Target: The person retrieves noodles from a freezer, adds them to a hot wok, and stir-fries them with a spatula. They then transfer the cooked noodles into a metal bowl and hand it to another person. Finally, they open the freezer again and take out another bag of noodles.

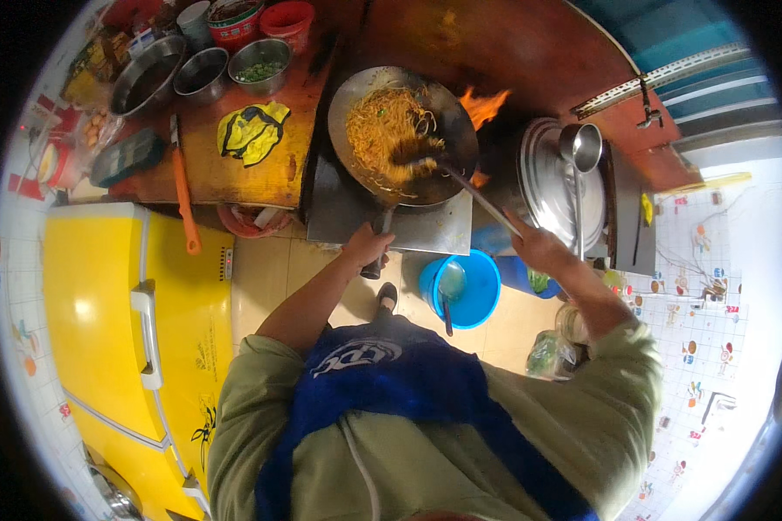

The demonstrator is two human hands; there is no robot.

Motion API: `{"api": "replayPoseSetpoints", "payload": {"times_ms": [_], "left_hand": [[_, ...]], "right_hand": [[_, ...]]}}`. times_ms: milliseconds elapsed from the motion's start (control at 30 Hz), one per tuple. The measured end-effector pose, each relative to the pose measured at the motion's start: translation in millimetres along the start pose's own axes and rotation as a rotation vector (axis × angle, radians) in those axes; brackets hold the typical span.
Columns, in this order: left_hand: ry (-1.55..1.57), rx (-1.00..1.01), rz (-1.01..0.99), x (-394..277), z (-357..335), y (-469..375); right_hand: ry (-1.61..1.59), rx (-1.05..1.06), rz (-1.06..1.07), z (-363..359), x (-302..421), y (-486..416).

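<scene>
My left hand [367, 246] grips the handle [383, 225] of a large metal wok [453, 172] on the stove. Browned noodles [381, 127] with bits of green lie mostly in the wok's left half. In my right hand [539, 247] is the long handle of a wok spatula [472, 189]. Its head is among the noodles near the wok's middle, where motion blurs the food around it. Orange flames [485, 107] flare past the wok's right rim.
A lidded metal pot [541, 176] with a ladle [580, 146] across it stands right of the wok. Left, a wooden counter [280, 185] bears a yellow cloth [253, 133], an orange-handled knife [184, 195] and a bowl of chopped greens [260, 65]. A blue bucket [485, 293] sits on the floor.
</scene>
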State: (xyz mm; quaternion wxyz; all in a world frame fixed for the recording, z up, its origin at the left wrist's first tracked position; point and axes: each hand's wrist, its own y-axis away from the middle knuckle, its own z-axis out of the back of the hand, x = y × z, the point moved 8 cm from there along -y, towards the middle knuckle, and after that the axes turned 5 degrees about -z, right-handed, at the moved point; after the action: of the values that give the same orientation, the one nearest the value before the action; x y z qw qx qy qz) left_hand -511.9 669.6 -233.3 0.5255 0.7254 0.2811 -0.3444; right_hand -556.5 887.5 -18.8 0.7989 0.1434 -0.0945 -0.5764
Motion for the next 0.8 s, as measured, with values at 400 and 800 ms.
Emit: {"api": "replayPoseSetpoints", "payload": {"times_ms": [400, 800], "left_hand": [[-0.049, -0.067, 0.017, -3.7, 5.0, 9.5], [-0.225, 0.070, 0.143, -37.9, 25.8, 136.2]], "right_hand": [[-0.010, -0.100, 0.100, -65.3, -5.5, -2.2], [-0.861, -0.004, -0.292, -115.0, -33.6, 97.6]]}}
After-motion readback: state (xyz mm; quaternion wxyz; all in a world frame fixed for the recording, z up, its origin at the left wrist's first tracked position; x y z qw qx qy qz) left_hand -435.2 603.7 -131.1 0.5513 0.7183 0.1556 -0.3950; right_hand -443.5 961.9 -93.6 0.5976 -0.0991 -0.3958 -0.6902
